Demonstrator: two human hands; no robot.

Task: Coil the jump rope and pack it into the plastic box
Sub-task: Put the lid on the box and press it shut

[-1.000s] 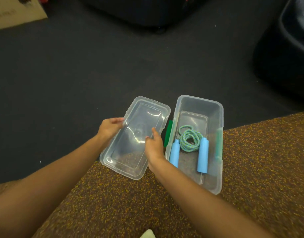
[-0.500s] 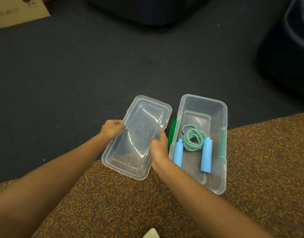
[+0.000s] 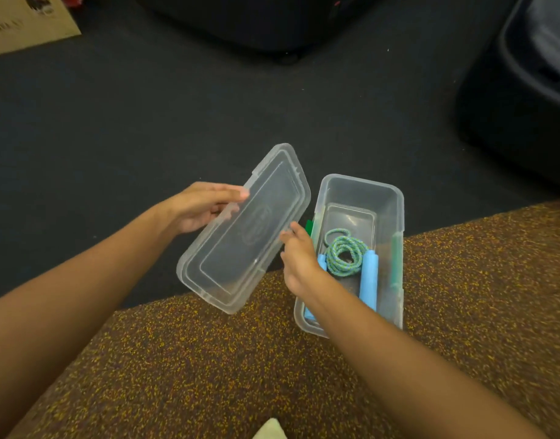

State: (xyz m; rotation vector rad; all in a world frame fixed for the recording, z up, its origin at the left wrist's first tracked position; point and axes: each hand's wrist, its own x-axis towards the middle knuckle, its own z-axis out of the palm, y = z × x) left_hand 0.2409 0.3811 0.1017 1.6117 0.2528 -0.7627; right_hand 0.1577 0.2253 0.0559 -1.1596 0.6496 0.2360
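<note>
Speckled brown carpet (image 3: 462, 312) under both forearms. Clear lid (image 3: 243, 226) held up, tilted, between the hands: left hand (image 3: 202, 205) gripping its far long edge, right hand (image 3: 299, 259) pinching the near one. Plastic box (image 3: 395, 201) open, just right of the right hand, coiled jump rope (image 3: 345, 255) inside. Cardboard (image 3: 25, 23) print far beyond the left hand, unreadable.

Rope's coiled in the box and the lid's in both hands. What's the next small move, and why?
Probably swing the clear plastic lid rightward over the open clear plastic box: the green-blue rope with blue handles already lies inside, and the left hand and right hand hold the lid beside it.
</note>
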